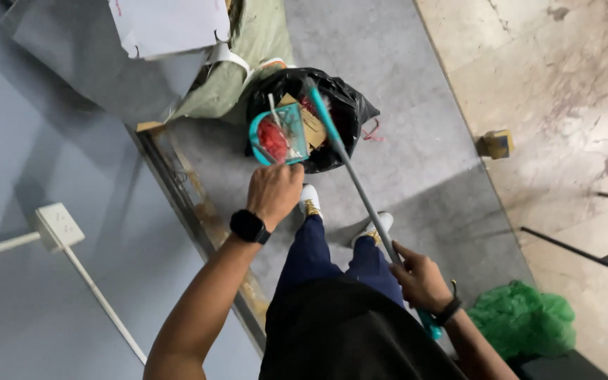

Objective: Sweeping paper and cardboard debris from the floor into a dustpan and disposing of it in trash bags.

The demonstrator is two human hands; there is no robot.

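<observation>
Left hand [274, 191] is clamped on the handle of a teal dustpan [278, 135], tipped over the open black trash bag [339, 105] with red scraps in the pan. Right hand [420, 279] is closed around a grey broom stick [360, 190], whose teal end reaches into the bag; a green bag [526, 320] lies by the right arm.

Grey floor [416, 105] lies open right of the black bin bag [346, 105] — wall [29, 141] and green sack [248, 49] crowd its left.
</observation>
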